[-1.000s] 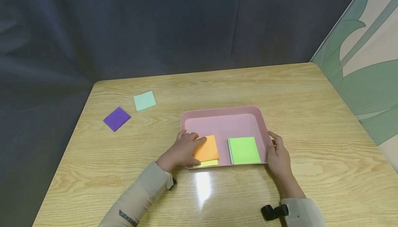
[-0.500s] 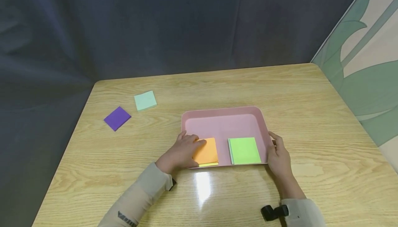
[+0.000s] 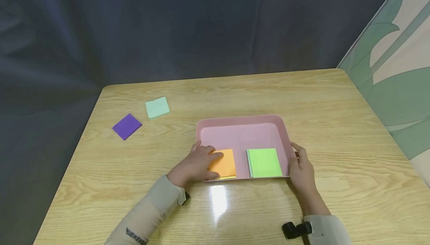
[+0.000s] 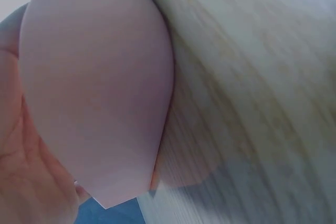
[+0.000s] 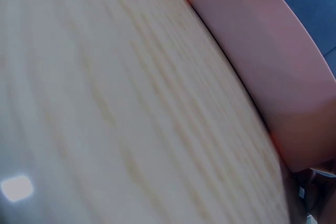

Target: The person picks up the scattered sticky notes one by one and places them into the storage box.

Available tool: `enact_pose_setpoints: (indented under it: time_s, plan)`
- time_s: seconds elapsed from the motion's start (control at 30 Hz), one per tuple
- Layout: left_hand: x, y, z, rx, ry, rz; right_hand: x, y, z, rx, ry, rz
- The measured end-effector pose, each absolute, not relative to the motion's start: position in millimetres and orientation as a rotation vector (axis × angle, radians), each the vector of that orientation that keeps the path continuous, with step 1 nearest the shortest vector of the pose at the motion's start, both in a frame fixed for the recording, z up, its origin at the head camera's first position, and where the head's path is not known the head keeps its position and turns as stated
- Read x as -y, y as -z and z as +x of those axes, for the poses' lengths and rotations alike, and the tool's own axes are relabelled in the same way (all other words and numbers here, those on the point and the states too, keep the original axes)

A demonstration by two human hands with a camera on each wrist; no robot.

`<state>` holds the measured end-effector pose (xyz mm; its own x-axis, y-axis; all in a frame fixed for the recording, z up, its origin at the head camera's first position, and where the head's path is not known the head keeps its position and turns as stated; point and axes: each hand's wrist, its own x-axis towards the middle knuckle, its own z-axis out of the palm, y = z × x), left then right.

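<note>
Over the near-left corner of a pink tray (image 3: 242,133), my left hand (image 3: 196,163) holds an orange sticky note pad (image 3: 226,163) between thumb and forefinger. A thin strip of a yellow sticky note pad (image 3: 230,178) shows beneath it. My right hand (image 3: 301,170) grips the tray's right wall near its front corner. A bright green sticky note pad (image 3: 265,163) lies in the tray's near right part, with a pale edge showing at its left. In the left wrist view, the tray's outer wall (image 4: 100,87) hides part of the left hand (image 4: 29,171).
Left of the tray, a purple sticky note pad (image 3: 127,126) and a mint sticky note pad (image 3: 157,107) lie on the wooden table (image 3: 235,92). A dark curtain (image 3: 181,28) hangs behind the table. At the right is a leaf-patterned panel (image 3: 399,96).
The orange pad has slid toward the tray's near edge under my left hand, covering more of the yellow one. My right hand keeps its place on the tray.
</note>
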<state>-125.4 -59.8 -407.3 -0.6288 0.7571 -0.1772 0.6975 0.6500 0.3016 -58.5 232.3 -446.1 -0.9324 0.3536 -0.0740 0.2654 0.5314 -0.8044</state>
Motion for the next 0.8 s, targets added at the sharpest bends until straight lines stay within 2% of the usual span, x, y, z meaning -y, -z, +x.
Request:
enact_pose_setpoints:
  time_s: [0.8]
  plan:
    - [58.3, 418.4, -132.0, -2.629, -0.337, 1.168, -232.1, 450.1, -56.5, 2.647, -1.382, -0.535]
